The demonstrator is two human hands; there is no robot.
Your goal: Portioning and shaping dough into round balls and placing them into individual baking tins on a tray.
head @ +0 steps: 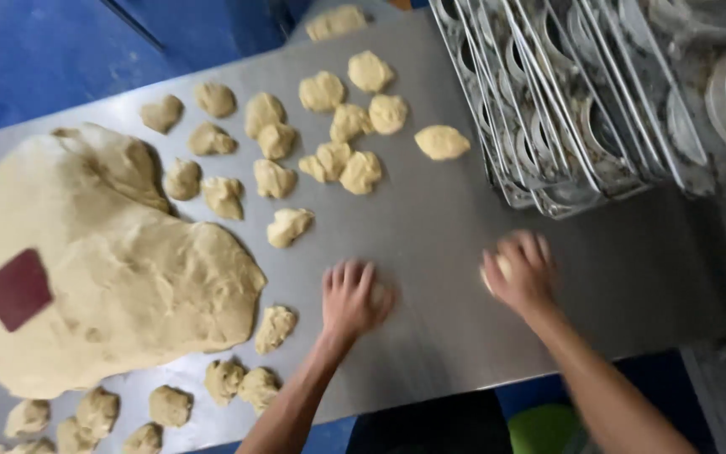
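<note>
My left hand lies flat with fingers spread on a small piece of dough that peeks out at its right edge, pressed against the steel counter. My right hand is cupped around another dough piece, fingers curled over it, so both hands are closed down on dough rather than apart and free. These two pieces sit near me, in the bare middle of the counter.

To the left lies the big mass of dough, still very large, with a dark red flat scraper resting on its left part. Many rough torn lumps are scattered across the far side of the counter, and more lumps lie along the near left edge. They all look ragged, not smooth, so I judge that none of those has been rounded.

At the far right stands a stack of metal baking trays with round cups; the cups I can see look bare, apart from something pale at the far right edge that I cannot make out. By my reckoning the work is early: a good share is cut, most of the mass is uncut, and nearly all shaping is left
</note>
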